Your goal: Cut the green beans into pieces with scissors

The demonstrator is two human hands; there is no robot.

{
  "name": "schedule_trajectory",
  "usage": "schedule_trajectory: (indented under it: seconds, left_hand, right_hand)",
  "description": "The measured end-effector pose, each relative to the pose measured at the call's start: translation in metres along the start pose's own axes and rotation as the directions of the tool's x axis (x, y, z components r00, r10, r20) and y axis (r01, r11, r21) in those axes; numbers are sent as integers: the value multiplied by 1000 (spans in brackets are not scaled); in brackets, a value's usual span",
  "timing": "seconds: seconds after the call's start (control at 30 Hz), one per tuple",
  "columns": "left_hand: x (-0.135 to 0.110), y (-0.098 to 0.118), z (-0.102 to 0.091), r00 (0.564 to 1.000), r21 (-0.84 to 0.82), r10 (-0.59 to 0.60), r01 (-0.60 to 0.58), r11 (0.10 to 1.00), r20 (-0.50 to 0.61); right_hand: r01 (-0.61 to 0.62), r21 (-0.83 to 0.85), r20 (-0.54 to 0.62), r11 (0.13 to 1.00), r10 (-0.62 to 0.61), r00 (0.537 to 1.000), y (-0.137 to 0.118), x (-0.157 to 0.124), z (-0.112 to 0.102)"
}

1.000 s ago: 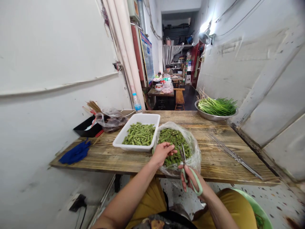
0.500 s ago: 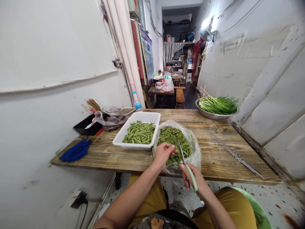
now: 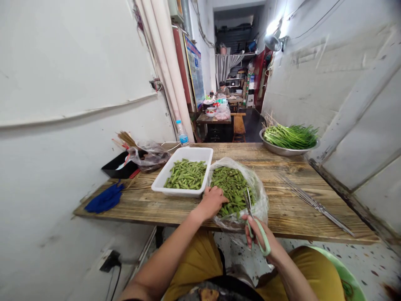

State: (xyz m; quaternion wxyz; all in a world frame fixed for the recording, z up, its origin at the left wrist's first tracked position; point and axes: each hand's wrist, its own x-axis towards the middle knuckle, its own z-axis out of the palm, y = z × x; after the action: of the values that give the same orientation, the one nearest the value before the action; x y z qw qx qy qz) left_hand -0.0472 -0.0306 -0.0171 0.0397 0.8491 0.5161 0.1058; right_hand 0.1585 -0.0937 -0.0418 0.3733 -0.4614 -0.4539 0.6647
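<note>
Short green edamame pods fill a clear plastic bag that stands with its mouth spread at the table's front. My left hand is at the bag's left side, its fingers bent down among the pods; what the fingertips pinch, if anything, is hidden. In my right hand is a pair of scissors with mint-green handles, the blades pointing up over the bag and slightly apart. Touching the bag on the left, a white plastic tray holds more edamame pods.
Metal skewers lie on the wooden table at right, below a steel bowl of green stalks. At left are a blue cloth, a black box and a water bottle. A person sits far back.
My left hand has moved down and slightly left, away from the scissor tips and into the pods. My right hand with the scissors has shifted slightly right and lower. The view has shifted a little.
</note>
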Motion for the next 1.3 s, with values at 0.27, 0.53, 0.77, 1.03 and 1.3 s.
schedule_trajectory:
  seconds: [0.27, 0.53, 0.77, 1.03, 1.3]
  left_hand:
    - [3, -7, -1, 993, 73, 120, -119, 990, -14]
    - [19, -19, 7, 988, -272, -13, -30, 962, -154]
    - [23, -3, -1, 988, -656, -75, -31, 754, -134]
    - [17, 7, -15, 999, -712, -25, 49, 700, 45]
    - [20, 8, -5, 969, -847, -163, 243, 473, 187]
  right_hand:
    - [4, -37, 45, 999, -2, 999, 7, 0, -1]
    - [27, -49, 52, 998, -24, 998, 9, 3, 0]
    - [66, -116, 69, 991, -58, 996, 5, 7, -2]
    - [52, -163, 98, 985, -37, 994, -3, 10, -4]
    - [3, -248, 17, 969, 1, 1000, 6, 13, -4]
